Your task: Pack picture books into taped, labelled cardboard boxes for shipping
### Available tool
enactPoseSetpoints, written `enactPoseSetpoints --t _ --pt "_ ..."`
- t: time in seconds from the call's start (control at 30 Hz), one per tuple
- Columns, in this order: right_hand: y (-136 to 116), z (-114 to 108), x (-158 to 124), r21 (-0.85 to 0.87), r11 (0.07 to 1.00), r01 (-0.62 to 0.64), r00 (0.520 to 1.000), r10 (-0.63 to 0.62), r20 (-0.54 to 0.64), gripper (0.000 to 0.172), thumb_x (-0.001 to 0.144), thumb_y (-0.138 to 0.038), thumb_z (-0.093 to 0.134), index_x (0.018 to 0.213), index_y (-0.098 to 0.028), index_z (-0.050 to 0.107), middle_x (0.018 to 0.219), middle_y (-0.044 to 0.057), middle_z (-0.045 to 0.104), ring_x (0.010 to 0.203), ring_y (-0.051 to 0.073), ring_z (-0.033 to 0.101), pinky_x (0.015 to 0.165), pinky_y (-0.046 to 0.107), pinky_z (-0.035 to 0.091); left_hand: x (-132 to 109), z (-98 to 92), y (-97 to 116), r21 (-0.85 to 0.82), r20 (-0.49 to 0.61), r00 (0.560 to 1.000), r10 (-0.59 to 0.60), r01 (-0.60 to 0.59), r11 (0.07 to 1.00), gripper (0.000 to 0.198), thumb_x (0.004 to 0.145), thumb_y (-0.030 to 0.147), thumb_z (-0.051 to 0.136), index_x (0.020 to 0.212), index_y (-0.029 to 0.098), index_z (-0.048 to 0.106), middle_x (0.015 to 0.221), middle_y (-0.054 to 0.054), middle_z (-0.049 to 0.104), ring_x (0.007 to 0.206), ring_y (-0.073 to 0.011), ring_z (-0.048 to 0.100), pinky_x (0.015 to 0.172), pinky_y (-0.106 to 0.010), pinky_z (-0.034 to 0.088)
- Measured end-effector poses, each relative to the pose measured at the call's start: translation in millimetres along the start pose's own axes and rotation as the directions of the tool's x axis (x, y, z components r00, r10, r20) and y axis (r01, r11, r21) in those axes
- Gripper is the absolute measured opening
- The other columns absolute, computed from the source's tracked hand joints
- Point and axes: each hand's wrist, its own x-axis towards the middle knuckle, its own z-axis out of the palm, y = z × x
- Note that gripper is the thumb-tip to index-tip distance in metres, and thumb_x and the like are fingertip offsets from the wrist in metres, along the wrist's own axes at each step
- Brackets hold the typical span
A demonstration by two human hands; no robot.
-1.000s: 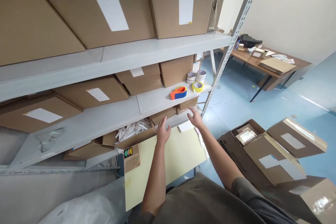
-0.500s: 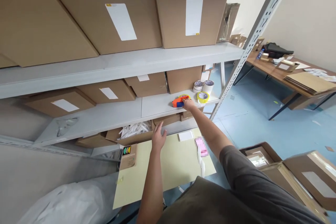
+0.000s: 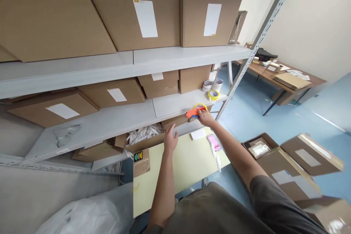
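Note:
My right hand grips an orange and blue tape dispenser with a roll of yellow tape in it, held just off the front edge of the middle shelf. Behind it on that shelf are a yellow tape roll and white tape rolls. My left hand hangs over the pale yellow table board with its fingers apart and nothing in them. A small brown carton lies at the board's left end, and a white pad rests near its back edge.
Large cardboard boxes line the upper shelf, with more on the middle one. A perforated rack post stands on the right. Opened cartons sit on the floor at right; a wooden table stands beyond. A white plastic bag bulges at lower left.
The tape dispenser has come off the middle shelf in my right hand, toward me and past the shelf edge. My left hand stays open; the camera view has shifted.

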Motion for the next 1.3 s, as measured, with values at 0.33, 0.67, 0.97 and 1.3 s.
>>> enactPoseSetpoints --t 0.33,0.67,0.97,1.3 --pt "-65 112 -147 0.05 0.968 -0.247 0.937 0.225 0.269 0.044 0.095 -0.012 0.055 0.139 -0.007 0.055 0.118 0.024 0.075 0.116 0.038 0.065 0.111 0.05 0.042 -74 -8.5 -32 -0.013 0.171 0.981 -0.091 0.094 0.995 0.051 0.1 0.021 0.059 0.151 0.025 0.063 0.15 -0.012 0.067 0.141 -0.0289 0.062 0.116 -0.048 0.056" --pt "-56 225 -227 0.105 0.916 -0.388 0.823 0.292 0.487 0.046 0.092 -0.004 0.059 0.138 -0.01 0.06 0.142 0.023 0.068 0.13 0.033 0.061 0.116 0.041 0.041 -163 25.7 -47 0.114 0.194 0.95 -0.244 0.226 0.968 0.05 0.1 0.022 0.057 0.149 0.027 0.065 0.15 -0.011 0.067 0.141 -0.0285 0.062 0.113 -0.047 0.058" --pt "-54 252 -242 0.14 0.914 -0.38 0.786 0.24 0.569 0.058 0.085 0.0 0.062 0.142 -0.012 0.065 0.133 0.021 0.074 0.132 0.032 0.065 0.121 0.044 0.039 -223 35.7 -28 0.198 0.15 0.923 -0.353 0.322 0.926 0.049 0.099 0.022 0.058 0.148 0.026 0.065 0.149 -0.011 0.067 0.141 -0.0273 0.062 0.114 -0.047 0.058" --pt "-119 163 -171 0.423 0.9 -0.106 0.994 0.09 0.058 0.059 0.102 -0.026 0.052 0.159 -0.01 0.051 0.159 0.023 0.057 0.151 0.033 0.049 0.124 0.048 0.045 -239 -43.6 6 0.25 -0.108 0.94 -0.323 0.34 0.907 0.047 0.099 0.022 0.061 0.145 0.023 0.068 0.154 -0.012 0.065 0.147 -0.0284 0.059 0.127 -0.048 0.047"
